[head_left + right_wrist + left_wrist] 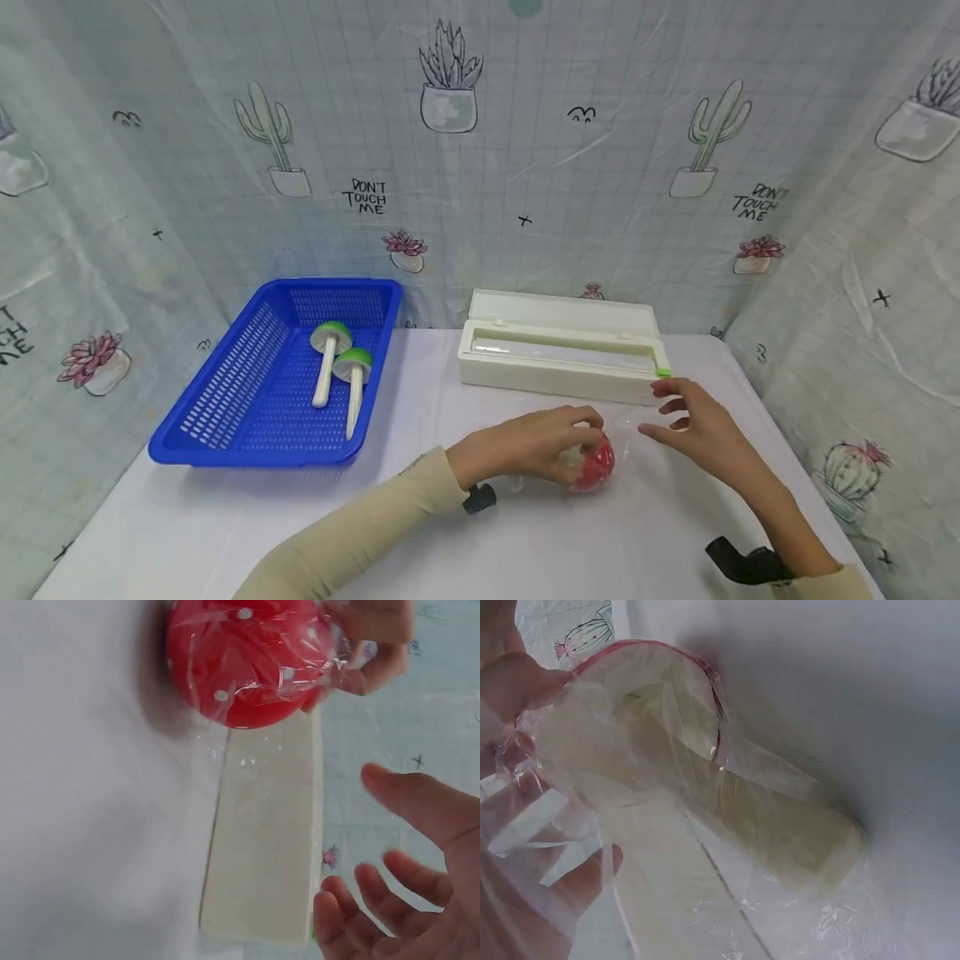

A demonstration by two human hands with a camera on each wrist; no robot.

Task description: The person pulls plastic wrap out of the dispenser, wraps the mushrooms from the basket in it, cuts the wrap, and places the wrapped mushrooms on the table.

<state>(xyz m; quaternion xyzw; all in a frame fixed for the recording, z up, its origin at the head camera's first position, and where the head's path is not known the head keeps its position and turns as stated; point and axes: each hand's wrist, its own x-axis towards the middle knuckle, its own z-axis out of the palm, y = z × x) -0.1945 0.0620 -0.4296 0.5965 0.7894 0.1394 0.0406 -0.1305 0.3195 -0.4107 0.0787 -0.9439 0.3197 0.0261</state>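
A toy mushroom (597,463) with a red, white-dotted cap lies on its side on the white table, covered by clear plastic film. Its pale stem (772,817) shows through the film in the left wrist view. My left hand (551,442) pinches the film at the cap's upper edge. In the right wrist view the red cap (247,660) is wrapped in wrinkled film, with left fingers at its side. My right hand (701,429) is held to the right of the mushroom, its fingers loosely bent and apart from it, holding nothing.
Behind the hands stands a long white film dispenser box (555,375) with its lid raised and a roll inside. At the left, a blue plastic basket (225,454) contains two green-capped toy mushrooms (330,350). A printed cloth backdrop (525,183) surrounds the table.
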